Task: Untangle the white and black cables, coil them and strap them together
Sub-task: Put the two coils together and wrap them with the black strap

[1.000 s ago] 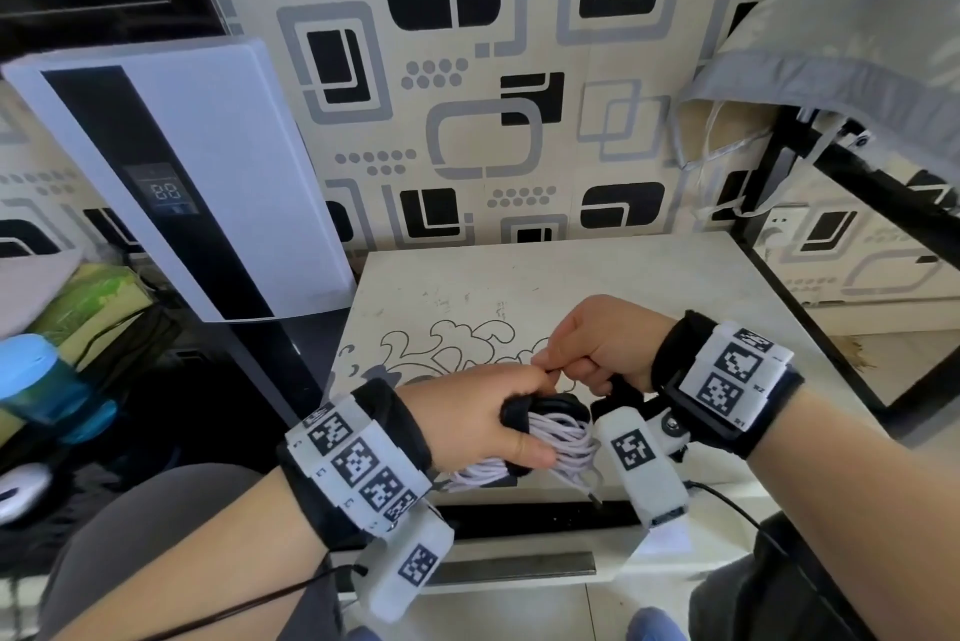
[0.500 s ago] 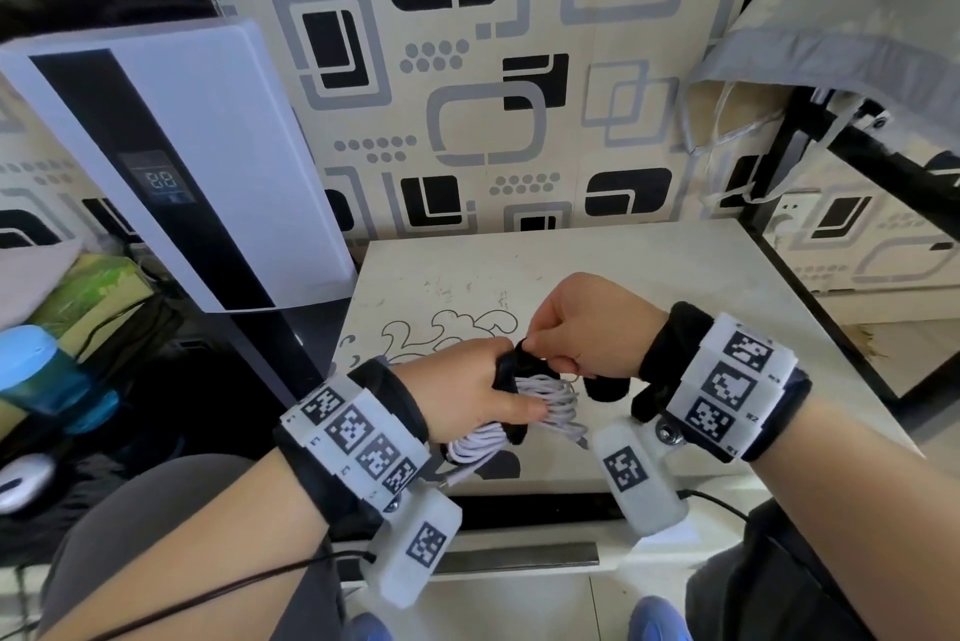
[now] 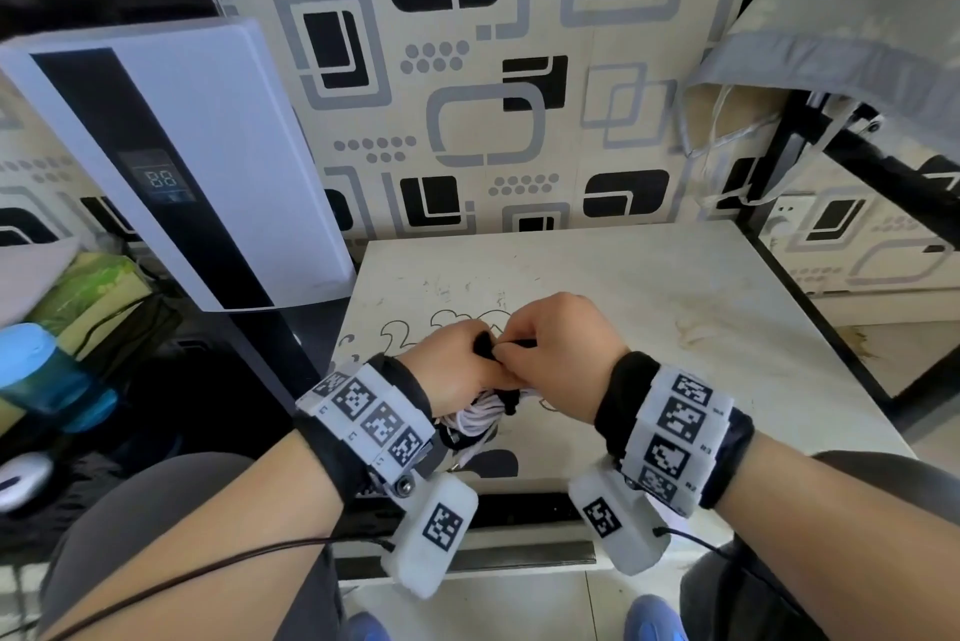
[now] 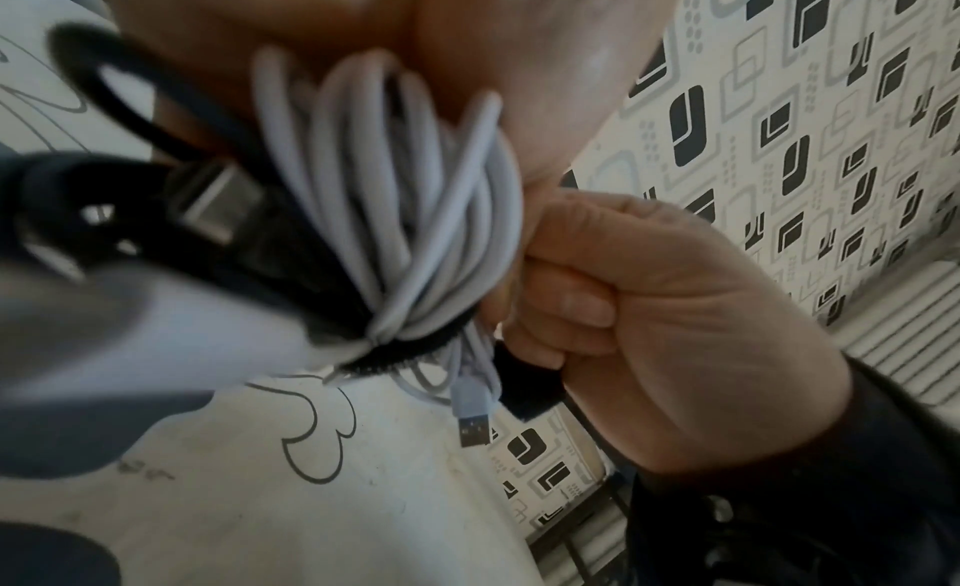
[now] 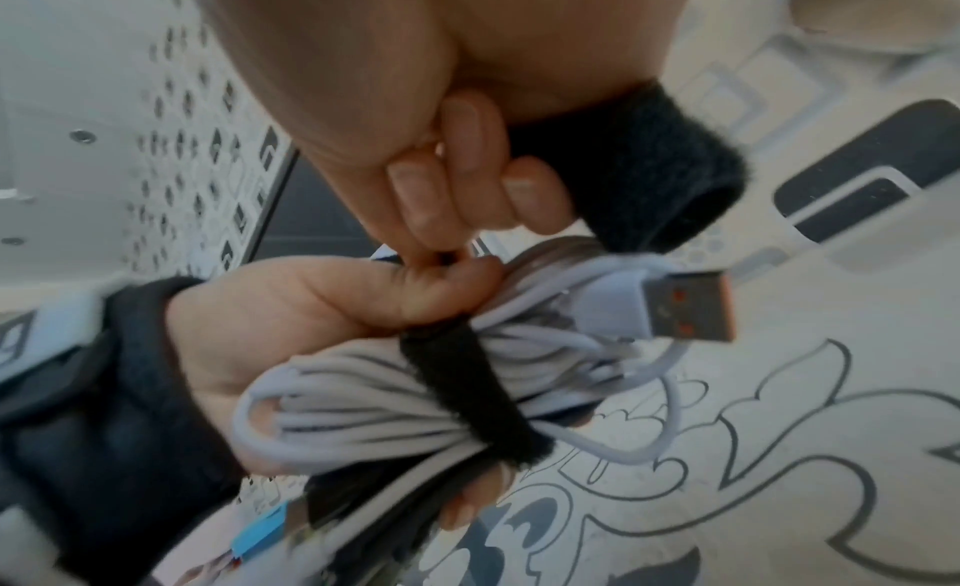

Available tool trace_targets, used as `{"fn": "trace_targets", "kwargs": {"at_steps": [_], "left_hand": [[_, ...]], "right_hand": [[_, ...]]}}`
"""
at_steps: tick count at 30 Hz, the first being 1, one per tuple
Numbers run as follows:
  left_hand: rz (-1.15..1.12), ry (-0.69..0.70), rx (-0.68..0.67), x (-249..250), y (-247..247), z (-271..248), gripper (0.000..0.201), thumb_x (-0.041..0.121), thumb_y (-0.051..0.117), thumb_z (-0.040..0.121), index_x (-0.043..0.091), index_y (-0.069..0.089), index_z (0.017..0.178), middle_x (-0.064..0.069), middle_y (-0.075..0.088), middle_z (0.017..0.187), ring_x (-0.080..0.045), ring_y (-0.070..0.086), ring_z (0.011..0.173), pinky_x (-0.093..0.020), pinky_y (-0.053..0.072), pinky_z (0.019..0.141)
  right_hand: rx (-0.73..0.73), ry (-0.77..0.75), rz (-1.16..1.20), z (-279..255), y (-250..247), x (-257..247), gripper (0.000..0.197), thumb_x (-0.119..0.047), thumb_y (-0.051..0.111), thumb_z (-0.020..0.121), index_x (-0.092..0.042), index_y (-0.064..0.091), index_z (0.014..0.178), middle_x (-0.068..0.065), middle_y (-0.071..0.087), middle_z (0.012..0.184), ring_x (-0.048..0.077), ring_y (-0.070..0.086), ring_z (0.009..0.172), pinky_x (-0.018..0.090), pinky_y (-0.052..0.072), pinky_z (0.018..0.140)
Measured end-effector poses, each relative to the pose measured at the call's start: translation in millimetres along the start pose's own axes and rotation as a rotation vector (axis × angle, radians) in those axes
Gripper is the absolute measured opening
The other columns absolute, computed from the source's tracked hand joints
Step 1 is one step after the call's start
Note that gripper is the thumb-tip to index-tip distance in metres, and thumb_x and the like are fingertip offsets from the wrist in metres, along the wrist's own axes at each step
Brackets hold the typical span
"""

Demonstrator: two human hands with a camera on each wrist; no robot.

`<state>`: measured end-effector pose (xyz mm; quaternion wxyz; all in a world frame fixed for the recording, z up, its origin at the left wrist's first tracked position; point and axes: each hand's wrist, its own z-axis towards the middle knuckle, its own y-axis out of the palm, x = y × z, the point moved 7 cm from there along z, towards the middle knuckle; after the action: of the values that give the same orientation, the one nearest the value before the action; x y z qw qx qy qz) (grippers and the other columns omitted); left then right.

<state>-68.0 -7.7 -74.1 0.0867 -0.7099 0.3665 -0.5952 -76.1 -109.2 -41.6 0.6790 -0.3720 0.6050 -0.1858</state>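
- Head view, from the left: the left hand (image 3: 457, 370) holds the bundle just above the worktop (image 3: 675, 287), its fingers curled round the coils.
- Left wrist view: the black cable (image 4: 119, 85) lies on the left of the bundle, its metal plug (image 4: 218, 200) blurred close to the lens; the white cable (image 4: 410, 192) is coiled beside it, gathered tight where the strap (image 4: 415, 348) crosses, with a small plug (image 4: 470, 406) hanging loose below.
- Right wrist view: the strap (image 5: 472, 394) already circles the white coils (image 5: 364, 398) once; its free tail (image 5: 654, 164) loops up into the right hand (image 5: 415, 102), whose fingertips (image 5: 415, 200) pinch it against the left thumb.
- Handling, as a judgement: the bundle looks light and soft, the coils springy enough to splay if the left grip slackens, so the hold belongs at the waist, right by the strap.
- The strap looks like fuzzy hook-and-loop: limp, easy to twist, likely to snag on itself early. Best pinched near its end and pulled taut.
- Plugs are the only stiff parts; keep them clear of the wrap.
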Motion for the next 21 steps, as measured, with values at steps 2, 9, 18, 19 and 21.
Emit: {"fn": "trace_targets", "kwargs": {"at_steps": [2, 9, 18, 19, 21], "left_hand": [[0.012, 0.011, 0.054, -3.3, -6.0, -1.2, 0.043, 0.032, 0.08, 0.065, -0.004, 0.057, 0.071, -0.011, 0.053, 0.066, -0.017, 0.048, 0.063, -0.031, 0.035, 0.064], [-0.162, 0.1, 0.077, -2.5, -16.6, -8.0, 0.025, 0.034, 0.076, 0.074, 0.011, 0.072, 0.082, -0.012, 0.074, 0.084, -0.027, 0.07, 0.082, -0.046, 0.053, 0.086], [-0.231, 0.173, 0.229, 1.4, -18.6, -5.9, 0.034, 0.043, 0.065, 0.069, 0.022, 0.069, 0.095, -0.006, 0.073, 0.093, -0.026, 0.069, 0.091, -0.054, 0.05, 0.091], [-0.238, 0.176, 0.241, 1.6, -19.9, -5.4, 0.031, 0.042, 0.065, 0.07, 0.023, 0.07, 0.094, -0.005, 0.074, 0.093, -0.026, 0.069, 0.091, -0.054, 0.051, 0.091], [-0.272, 0.179, 0.267, 2.8, -23.5, -4.9, 0.023, 0.035, 0.065, 0.072, 0.025, 0.071, 0.091, -0.006, 0.074, 0.092, -0.026, 0.069, 0.092, -0.053, 0.051, 0.092]], "right_hand": [[0.01, 0.023, 0.074, 1.4, -0.8, 4.9, 0.019, -0.017, 0.059, 0.086, -0.01, 0.07, 0.072, 0.0, 0.061, 0.063, 0.013, 0.053, 0.057, 0.022, 0.043, 0.051], [0.123, 0.023, 0.205, -0.1, -15.5, 11.7, 0.015, -0.017, 0.064, 0.085, -0.011, 0.071, 0.073, 0.005, 0.068, 0.072, 0.024, 0.064, 0.071, 0.037, 0.055, 0.065], [0.184, -0.022, 0.135, 0.7, -19.7, 12.3, 0.031, -0.027, 0.059, 0.09, -0.017, 0.052, 0.062, 0.001, 0.053, 0.061, 0.018, 0.049, 0.059, 0.031, 0.043, 0.056], [0.178, -0.026, 0.131, 1.5, -19.8, 11.1, 0.035, -0.027, 0.059, 0.091, -0.016, 0.05, 0.058, 0.001, 0.05, 0.058, 0.017, 0.046, 0.056, 0.03, 0.04, 0.054], [0.18, -0.036, 0.156, 2.1, -20.8, 9.3, 0.04, -0.027, 0.059, 0.091, -0.018, 0.047, 0.054, -0.001, 0.045, 0.054, 0.015, 0.041, 0.052, 0.028, 0.035, 0.051]]}}
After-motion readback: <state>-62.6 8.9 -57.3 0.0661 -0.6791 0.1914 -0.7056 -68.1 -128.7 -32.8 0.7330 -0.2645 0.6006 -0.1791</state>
